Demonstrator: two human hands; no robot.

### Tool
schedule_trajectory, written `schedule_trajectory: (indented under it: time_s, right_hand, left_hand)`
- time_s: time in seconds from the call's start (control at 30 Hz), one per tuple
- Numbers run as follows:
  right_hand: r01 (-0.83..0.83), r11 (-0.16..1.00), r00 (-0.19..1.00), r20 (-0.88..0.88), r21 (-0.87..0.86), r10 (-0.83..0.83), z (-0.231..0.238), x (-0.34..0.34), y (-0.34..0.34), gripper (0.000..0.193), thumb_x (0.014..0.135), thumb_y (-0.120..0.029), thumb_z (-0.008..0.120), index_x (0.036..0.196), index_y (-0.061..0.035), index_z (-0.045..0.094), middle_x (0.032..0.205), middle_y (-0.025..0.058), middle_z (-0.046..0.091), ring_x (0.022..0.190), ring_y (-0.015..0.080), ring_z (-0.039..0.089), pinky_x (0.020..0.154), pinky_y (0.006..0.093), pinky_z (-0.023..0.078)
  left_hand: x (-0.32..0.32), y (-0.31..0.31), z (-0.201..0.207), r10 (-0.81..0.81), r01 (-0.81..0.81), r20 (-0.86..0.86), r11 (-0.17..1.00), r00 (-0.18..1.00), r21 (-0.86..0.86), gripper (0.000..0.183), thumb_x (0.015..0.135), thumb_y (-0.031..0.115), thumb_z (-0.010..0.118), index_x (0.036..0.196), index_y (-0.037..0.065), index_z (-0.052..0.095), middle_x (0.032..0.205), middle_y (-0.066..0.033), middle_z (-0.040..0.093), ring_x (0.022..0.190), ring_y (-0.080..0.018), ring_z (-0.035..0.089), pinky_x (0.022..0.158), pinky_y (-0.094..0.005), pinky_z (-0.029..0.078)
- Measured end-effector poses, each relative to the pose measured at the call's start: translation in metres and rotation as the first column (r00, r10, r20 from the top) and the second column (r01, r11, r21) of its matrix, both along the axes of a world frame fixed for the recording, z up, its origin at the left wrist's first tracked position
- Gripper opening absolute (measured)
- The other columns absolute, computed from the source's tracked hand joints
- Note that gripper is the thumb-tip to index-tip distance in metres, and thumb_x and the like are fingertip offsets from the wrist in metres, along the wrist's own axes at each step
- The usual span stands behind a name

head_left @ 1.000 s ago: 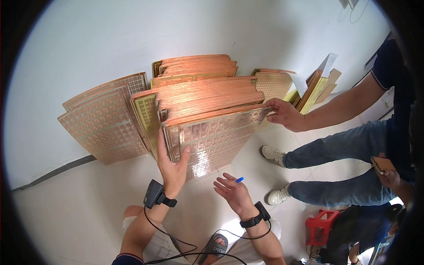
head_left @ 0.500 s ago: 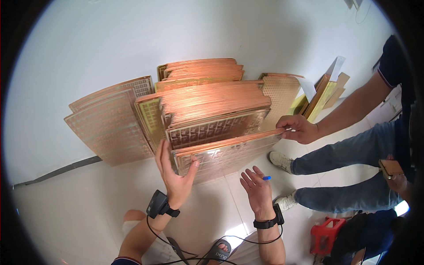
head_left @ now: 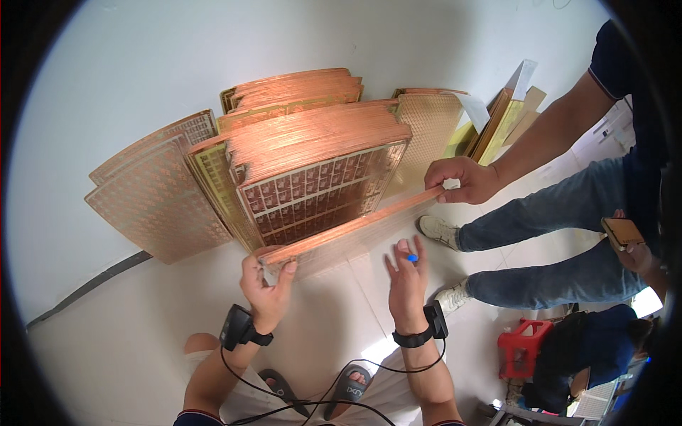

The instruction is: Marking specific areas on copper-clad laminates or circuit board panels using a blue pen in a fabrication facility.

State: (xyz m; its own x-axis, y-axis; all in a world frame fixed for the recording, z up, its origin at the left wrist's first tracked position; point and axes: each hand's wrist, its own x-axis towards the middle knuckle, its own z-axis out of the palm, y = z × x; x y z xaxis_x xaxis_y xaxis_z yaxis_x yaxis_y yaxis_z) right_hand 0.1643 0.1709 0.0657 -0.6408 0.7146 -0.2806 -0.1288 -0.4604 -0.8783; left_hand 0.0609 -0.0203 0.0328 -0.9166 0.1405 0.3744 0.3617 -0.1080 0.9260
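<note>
My left hand (head_left: 266, 284) is closed on the left corner of a thin stack of copper-edged circuit panels (head_left: 355, 226), thumb in front and fingers behind. A co-worker's hand (head_left: 462, 179) pinches the same stack by its right corner, so it hangs tilted between us. My right hand (head_left: 406, 287) is raised in front of the stack, apart from it, with its fingers stretched and spread. A small blue piece (head_left: 412, 258) shows at those fingers; what it belongs to is hidden. Just behind stands a thick pile of copper-edged panels (head_left: 320, 142).
More patterned panels (head_left: 153, 202) lean on the wall at the left. Gold-coloured sheets (head_left: 430, 131) and boards (head_left: 494, 128) lean at the right. The co-worker's legs (head_left: 547, 206) stand at the right, near a red stool (head_left: 523, 348). Cables (head_left: 291, 406) run between my wrists.
The held stack has come away from the thick pile towards me, showing more of the pile's front panel. My left fingers have closed round its corner. The view has shifted.
</note>
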Motion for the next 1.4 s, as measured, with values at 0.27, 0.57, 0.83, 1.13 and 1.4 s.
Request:
schedule_trajectory:
  time_s: [0.27, 0.57, 0.83, 1.13, 1.4]
  right_hand:
    - [-0.067, -0.085, 0.988, 0.055, 0.994, -0.143, 0.017, -0.009, -0.023, 0.082, 0.077, -0.008, 0.071, 0.142, -0.0034, 0.021, 0.145, 0.0333, 0.014, 0.134, 0.0495, 0.017, 0.106, 0.0518, 0.024]
    - [-0.191, 0.344, 0.979, 0.201, 0.919, 0.007, 0.008, -0.021, -0.043, 0.081, 0.087, -0.016, 0.061, 0.143, 0.0055, 0.006, 0.145, 0.0344, 0.012, 0.137, 0.0414, 0.015, 0.11, 0.042, 0.02]
    - [0.219, 0.75, 0.961, -0.004, 0.624, -0.277, -0.032, -0.027, 0.052, 0.062, 0.088, -0.01, 0.056, 0.14, 0.0037, 0.024, 0.14, 0.023, 0.033, 0.127, 0.0257, 0.038, 0.102, 0.0332, 0.033]
    - [0.352, 0.807, 0.931, -0.091, 0.473, -0.353, -0.027, -0.031, 0.083, 0.059, 0.088, -0.012, 0.058, 0.137, 0.0032, 0.029, 0.133, 0.0169, 0.042, 0.125, 0.0247, 0.04, 0.097, 0.03, 0.036]
    - [-0.004, 0.969, 0.966, 0.25, 0.247, -0.06, -0.054, -0.011, 0.09, 0.048, 0.088, -0.015, 0.055, 0.132, -0.0035, 0.041, 0.103, 0.0019, 0.051, 0.092, 0.0123, 0.05, 0.082, 0.0313, 0.042]
  left_hand:
    - [0.008, 0.013, 0.001, 0.027, -0.028, -0.146, 1.0, 0.989, -0.006, 0.047, 0.087, 0.013, 0.06, 0.125, -0.001, 0.036, 0.114, -0.0189, 0.056, 0.103, -0.0269, 0.057, 0.091, -0.0362, 0.043]
    - [0.005, 0.013, -0.001, 0.008, -0.01, -0.031, 0.998, 0.999, -0.069, 0.057, 0.077, 0.011, 0.074, 0.121, -0.001, 0.04, 0.095, -0.0108, 0.063, 0.089, -0.0212, 0.062, 0.082, -0.0327, 0.048]
    - [-0.002, 0.012, 0.002, 0.063, -0.063, -0.017, 0.996, 0.998, -0.061, 0.044, 0.079, 0.008, 0.072, 0.113, -0.001, 0.046, 0.089, -0.0093, 0.063, 0.085, -0.0165, 0.06, 0.081, -0.0296, 0.046]
    - [-0.005, 0.016, -0.005, 0.049, -0.055, -0.081, 0.996, 0.995, -0.069, 0.045, 0.08, 0.008, 0.069, 0.115, -0.002, 0.044, 0.094, -0.0113, 0.061, 0.087, -0.0181, 0.058, 0.084, -0.0312, 0.044]
    - [0.001, 0.006, -0.005, -0.015, 0.015, 0.022, 1.0, 1.0, 0.011, 0.045, 0.082, 0.009, 0.065, 0.119, -0.002, 0.04, 0.095, -0.0125, 0.057, 0.087, -0.0208, 0.056, 0.085, -0.0339, 0.042]
